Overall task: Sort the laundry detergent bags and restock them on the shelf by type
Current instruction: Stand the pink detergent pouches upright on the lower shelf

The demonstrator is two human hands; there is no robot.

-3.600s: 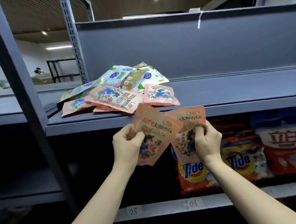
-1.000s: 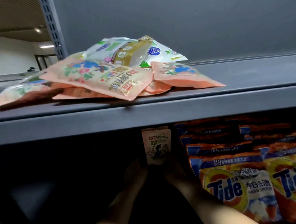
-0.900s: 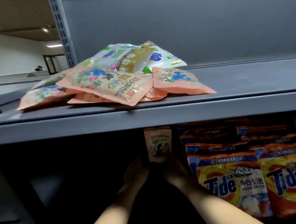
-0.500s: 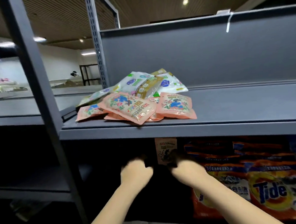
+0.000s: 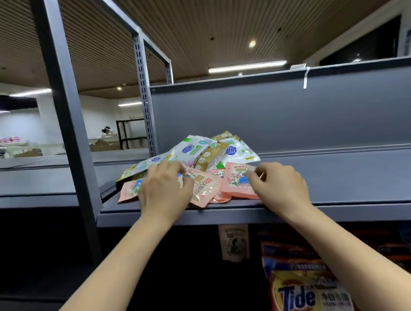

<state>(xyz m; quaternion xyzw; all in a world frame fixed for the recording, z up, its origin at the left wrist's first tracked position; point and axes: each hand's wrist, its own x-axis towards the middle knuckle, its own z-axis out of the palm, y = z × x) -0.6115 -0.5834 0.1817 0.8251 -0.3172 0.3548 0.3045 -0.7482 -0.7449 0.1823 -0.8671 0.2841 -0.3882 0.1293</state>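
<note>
A heap of detergent bags lies on the grey upper shelf (image 5: pixel 345 182). Pink floral bags are at the front, white and green bags (image 5: pixel 199 149) and a gold one behind. My left hand (image 5: pixel 164 190) lies over a large pink bag (image 5: pixel 205 187), its fingers curled at the bag's far edge. My right hand (image 5: pixel 279 187) pinches the upper right edge of a smaller pink bag (image 5: pixel 236 184). One more pink bag (image 5: pixel 234 242) stands upright on the dark lower shelf, just left of the Tide bags (image 5: pixel 311 293).
A grey upright post (image 5: pixel 67 115) stands to the left of the heap, a perforated post (image 5: pixel 144 99) behind it. The shelf's back panel (image 5: pixel 293 114) rises behind the bags. The upper shelf stretches bare to the right. Other racks and boxes stand far off at the left.
Both hands have come up out of the lower shelf, leaving the pink bag standing beside the Tide bags, and now lie on the pink bags of the heap. The camera has tilted up.
</note>
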